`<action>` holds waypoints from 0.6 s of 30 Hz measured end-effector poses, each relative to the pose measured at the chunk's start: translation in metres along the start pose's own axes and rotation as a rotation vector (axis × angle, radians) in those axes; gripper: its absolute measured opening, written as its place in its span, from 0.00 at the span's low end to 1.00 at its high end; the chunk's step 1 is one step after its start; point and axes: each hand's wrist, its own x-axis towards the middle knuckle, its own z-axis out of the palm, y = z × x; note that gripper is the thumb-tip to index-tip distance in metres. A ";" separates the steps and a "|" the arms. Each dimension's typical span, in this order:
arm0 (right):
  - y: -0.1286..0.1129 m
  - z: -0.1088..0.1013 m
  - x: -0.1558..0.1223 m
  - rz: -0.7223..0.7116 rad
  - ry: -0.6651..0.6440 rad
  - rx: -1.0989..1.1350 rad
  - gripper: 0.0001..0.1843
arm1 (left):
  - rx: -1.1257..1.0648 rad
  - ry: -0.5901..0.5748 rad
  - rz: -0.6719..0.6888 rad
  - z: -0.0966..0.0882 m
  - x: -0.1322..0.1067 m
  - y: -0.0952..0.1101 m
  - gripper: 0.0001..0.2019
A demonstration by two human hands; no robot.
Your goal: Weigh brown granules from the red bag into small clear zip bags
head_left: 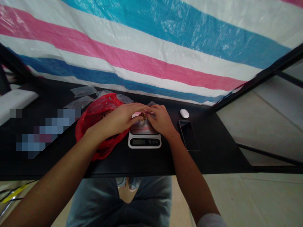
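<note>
A small clear plastic bag with brown pieces (143, 117) in it sits over the metal plate of a white digital kitchen scale (145, 142). My left hand (131, 114) reaches in from the left, its thumb and fingers closed about the bag's edge. From the right, my right hand (160, 117) curls in with its fingertips meeting the left ones at the bag. The fingers hide much of the bag. Beneath my left forearm lies an open red plastic bag (85, 116) holding more brown pieces. The scale's display is lit, but its digits are too small to read surely.
Several flat clear plastic bags (82, 91) lie behind the red bag. A white mouse (184, 113) and a dark phone (189, 135) are right of the scale on the black table (220, 148). A striped sheet (151, 63) hangs behind; a blurred-out patch (47, 132) lies left.
</note>
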 end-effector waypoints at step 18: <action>-0.013 -0.025 -0.009 -0.217 0.091 0.300 0.06 | 0.024 0.262 -0.012 -0.002 -0.016 -0.013 0.12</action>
